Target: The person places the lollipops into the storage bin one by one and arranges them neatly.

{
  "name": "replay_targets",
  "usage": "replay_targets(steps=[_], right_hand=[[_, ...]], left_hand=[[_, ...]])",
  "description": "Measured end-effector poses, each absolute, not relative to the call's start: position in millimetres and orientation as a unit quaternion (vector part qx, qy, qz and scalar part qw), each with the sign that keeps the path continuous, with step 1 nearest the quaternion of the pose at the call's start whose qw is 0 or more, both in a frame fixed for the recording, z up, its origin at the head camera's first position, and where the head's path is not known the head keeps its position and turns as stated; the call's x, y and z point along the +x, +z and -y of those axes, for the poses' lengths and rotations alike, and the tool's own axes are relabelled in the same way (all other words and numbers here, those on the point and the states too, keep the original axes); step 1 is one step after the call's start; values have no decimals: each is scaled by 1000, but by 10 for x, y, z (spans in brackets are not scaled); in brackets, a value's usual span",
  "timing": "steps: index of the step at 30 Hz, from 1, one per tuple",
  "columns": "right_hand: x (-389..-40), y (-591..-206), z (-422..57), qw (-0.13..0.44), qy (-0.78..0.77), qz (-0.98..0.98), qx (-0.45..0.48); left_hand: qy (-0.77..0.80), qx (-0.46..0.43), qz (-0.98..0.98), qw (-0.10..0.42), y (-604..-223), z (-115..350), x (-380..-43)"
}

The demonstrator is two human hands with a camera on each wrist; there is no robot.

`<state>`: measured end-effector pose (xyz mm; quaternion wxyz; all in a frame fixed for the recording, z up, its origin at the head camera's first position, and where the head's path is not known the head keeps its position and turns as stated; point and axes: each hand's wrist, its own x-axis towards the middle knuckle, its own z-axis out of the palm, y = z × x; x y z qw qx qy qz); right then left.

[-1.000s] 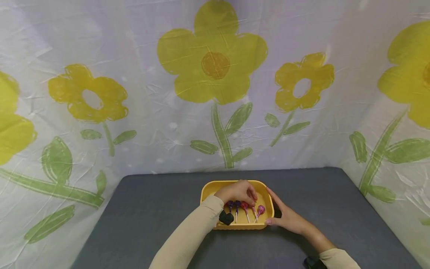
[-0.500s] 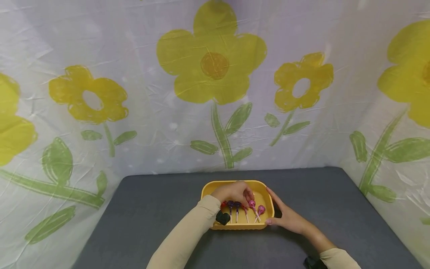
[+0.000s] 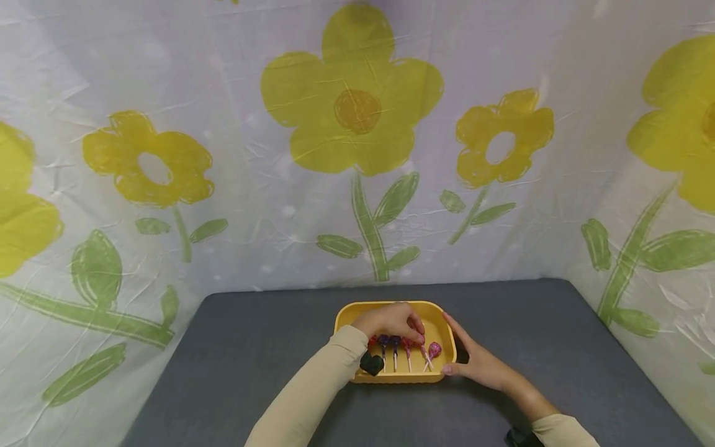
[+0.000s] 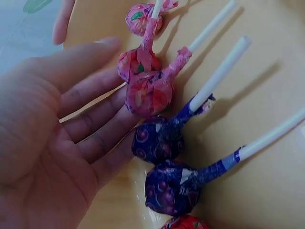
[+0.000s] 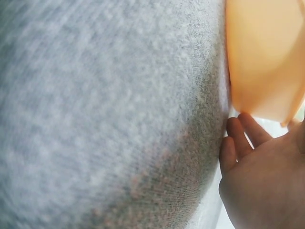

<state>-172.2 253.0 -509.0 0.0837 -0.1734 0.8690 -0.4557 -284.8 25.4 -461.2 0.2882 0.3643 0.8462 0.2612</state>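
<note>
A yellow plastic tray [image 3: 408, 377] holds a row of wrapped lollipops with white sticks. In the left wrist view, pink lollipops [image 4: 149, 93] lie farthest up, purple ones [image 4: 170, 188] below, and a red one [image 4: 186, 223] shows at the bottom edge. My left hand [image 3: 393, 320] reaches into the tray, its fingers against the pink lollipops. The thumb stands apart from them in the left wrist view, and other fingers pass behind the candies. My right hand [image 3: 481, 363] spans the tray's right end with thumb and fingers stretched, touching its outer wall.
Under the tray is a dark grey table [image 3: 268, 360]. A pale cloth backdrop [image 3: 251, 217] printed with yellow flowers stands behind it and along both sides. Grey fabric [image 5: 109, 105] fills much of the right wrist view.
My left hand has shifted a little left since a second ago, and a pink lollipop has moved slightly left beside its neighbour. The right hand and tray have stayed nearly still.
</note>
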Motion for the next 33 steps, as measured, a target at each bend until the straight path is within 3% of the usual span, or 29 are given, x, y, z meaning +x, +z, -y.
replay_targets(steps=[8, 33], right_hand=[[-1720, -5092, -2535, 74, -453, -870, -178], [-1708, -5061, -2534, 91, -457, -868, -172]], left_hand=[[250, 371, -855, 262, -4607, -304, -2832], [191, 431, -838, 275, -4570, -600, -2783]])
